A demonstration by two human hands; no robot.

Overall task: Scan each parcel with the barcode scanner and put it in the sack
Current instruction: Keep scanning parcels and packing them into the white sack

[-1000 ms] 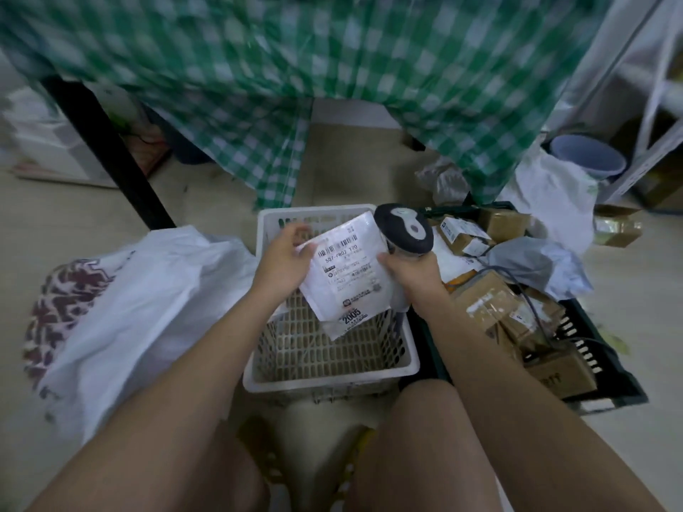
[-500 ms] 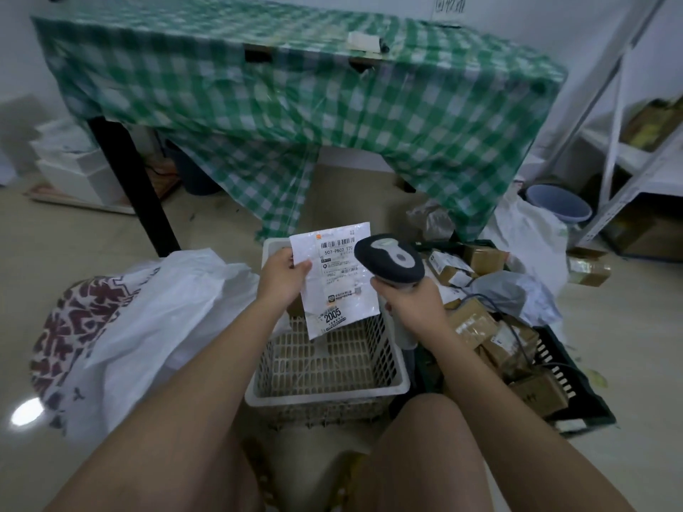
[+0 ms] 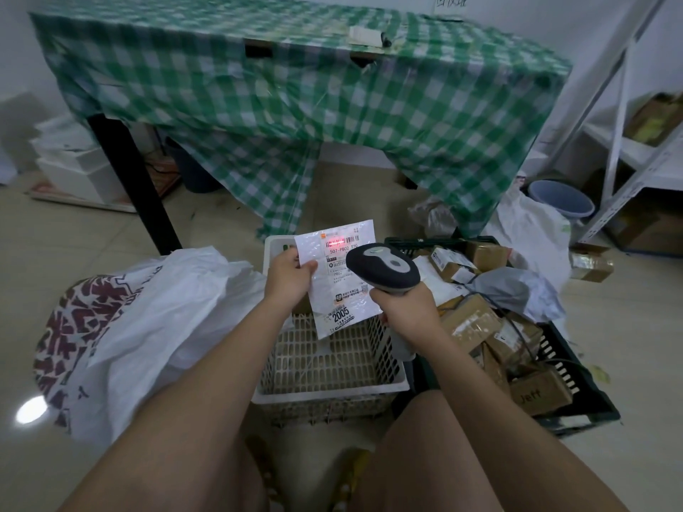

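Crumpled white plastic sack (image 3: pixel 155 315) with maroon print is lying on floor at left. Left hand (image 3: pixel 290 279) is pinching flat white plastic mailer parcel (image 3: pixel 342 277) by its left edge, above white slotted plastic basket (image 3: pixel 329 367). Red light is falling on its barcode. Right hand (image 3: pixel 404 310), fingers wrapped, is gripping grey-black handheld barcode scanner (image 3: pixel 382 269). Black crate (image 3: pixel 576 393) of cardboard boxes is sitting at right.

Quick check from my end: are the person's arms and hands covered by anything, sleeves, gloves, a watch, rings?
Nothing worn shows. The left hand and right hand are bare, with no gloves, and no rings or watch that I can make out. Both forearms are bare all the way to the lower edge of the picture; no sleeve, strap, cable or marking appears on them.
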